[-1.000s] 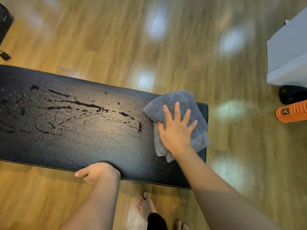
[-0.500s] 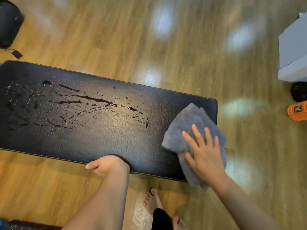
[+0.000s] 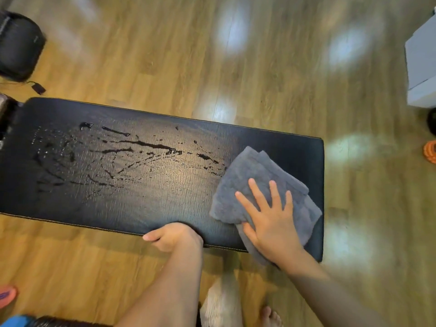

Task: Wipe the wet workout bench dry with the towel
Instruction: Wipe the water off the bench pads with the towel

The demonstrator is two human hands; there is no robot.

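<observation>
A: We see the wooden floor [image 3: 271, 95] filling the view, and across it the long black bench [image 3: 132, 197], its padded surface streaked with water [image 3: 141, 147] over the left and middle parts.

B: We agree. The grey towel [image 3: 250, 182] lies folded on the right end of that surface, its near corner hanging just over the front edge.

A: Our right hand [image 3: 271, 218] lies flat on the towel, fingers [image 3: 256, 192] straight and spread, pressing it down.

B: And our left hand [image 3: 173, 236] grips the bench's front edge just left of the towel, thumb sticking out to the left; the other fingers curl out of sight.

A: Smaller things: a black bag [image 3: 18, 46] at top left, a white box [image 3: 422, 67] at right, an orange roller [image 3: 430, 152] below it.
</observation>
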